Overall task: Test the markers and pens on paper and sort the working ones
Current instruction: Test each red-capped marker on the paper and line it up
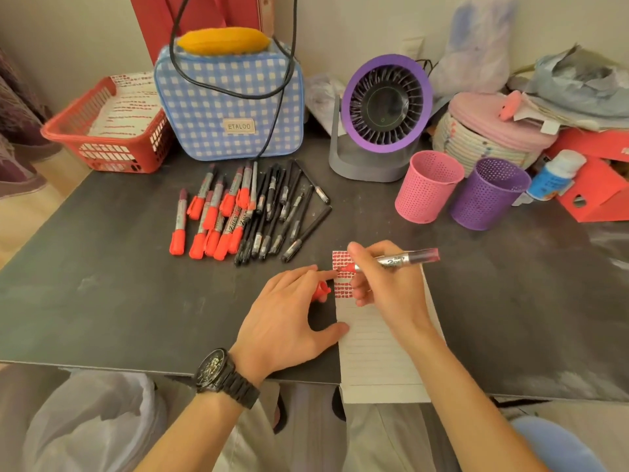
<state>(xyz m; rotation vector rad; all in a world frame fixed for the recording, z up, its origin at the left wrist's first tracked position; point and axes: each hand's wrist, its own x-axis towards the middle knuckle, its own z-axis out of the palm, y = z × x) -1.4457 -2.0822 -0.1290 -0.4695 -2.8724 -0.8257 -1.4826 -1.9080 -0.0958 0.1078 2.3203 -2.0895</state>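
My right hand (384, 287) grips an uncapped red marker (398, 260), its tip on a strip of lined paper (377, 352) near rows of red marks at the paper's top. My left hand (289, 315) rests on the table at the paper's left edge, thumb and index finger touching the paper, with the marker's red cap (320, 290) tucked under its fingers. Several red-capped markers (211, 216) and black pens (282, 212) lie in a pile farther back.
A pink mesh cup (427, 187) and a purple mesh cup (488, 195) stand at the right. Behind are a small purple fan (381, 114), a blue checked bag (231, 103), a red basket (105, 131) and clutter at the far right.
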